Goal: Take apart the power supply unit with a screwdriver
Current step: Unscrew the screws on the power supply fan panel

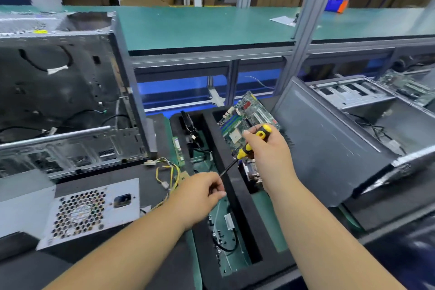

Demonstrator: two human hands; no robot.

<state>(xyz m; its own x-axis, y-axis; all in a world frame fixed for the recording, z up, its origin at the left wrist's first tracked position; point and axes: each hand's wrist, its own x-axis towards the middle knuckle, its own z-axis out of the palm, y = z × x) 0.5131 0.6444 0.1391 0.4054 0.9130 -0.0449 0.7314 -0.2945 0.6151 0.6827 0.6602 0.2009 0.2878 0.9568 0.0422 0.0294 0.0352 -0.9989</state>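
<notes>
From the head view, the right hand [268,148] grips a screwdriver [253,142] by its yellow-and-black ribbed handle, the thin dark shaft slanting down and left. The left hand [200,192] has its fingers curled, pinching the shaft's tip end; whether something small sits between the fingertips cannot be told.

The power supply unit [94,207], a dull grey sheet-metal box, lies at the near left on the dark worktop [150,179]. Its near face carries one round honeycomb fan grille and one black rectangular socket. A bundle of yellow and black wires [168,173] with white plastic plugs trails from it toward the right.

Under the hands sits a black foam tray [226,172] with two long compartments: the left one holds dark cables and small parts on a green base, the right one holds one green motherboard [247,120] leaning upright at its far end.

Two open steel computer cases flank the tray: one case [66,101] at far left, one case [353,129] at right with a smooth dark panel.
</notes>
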